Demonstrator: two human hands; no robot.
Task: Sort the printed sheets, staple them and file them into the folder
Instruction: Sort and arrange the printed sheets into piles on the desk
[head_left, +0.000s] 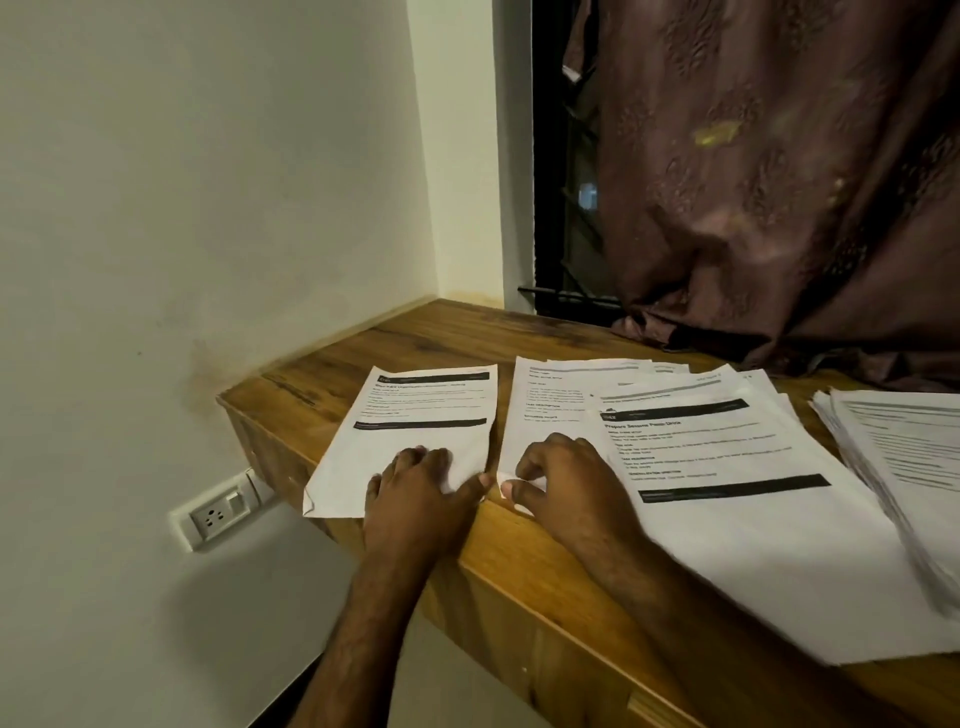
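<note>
While the left hand (415, 480) rests flat on one printed sheet (415, 441), the right hand (566, 475) pinches the corner of a fanned stack (727, 467); both lie on the tabletop (441, 338).

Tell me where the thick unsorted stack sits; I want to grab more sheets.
In the head view, the thick stack lies at the far right of the wooden desk, right of the fanned sheets.
</note>
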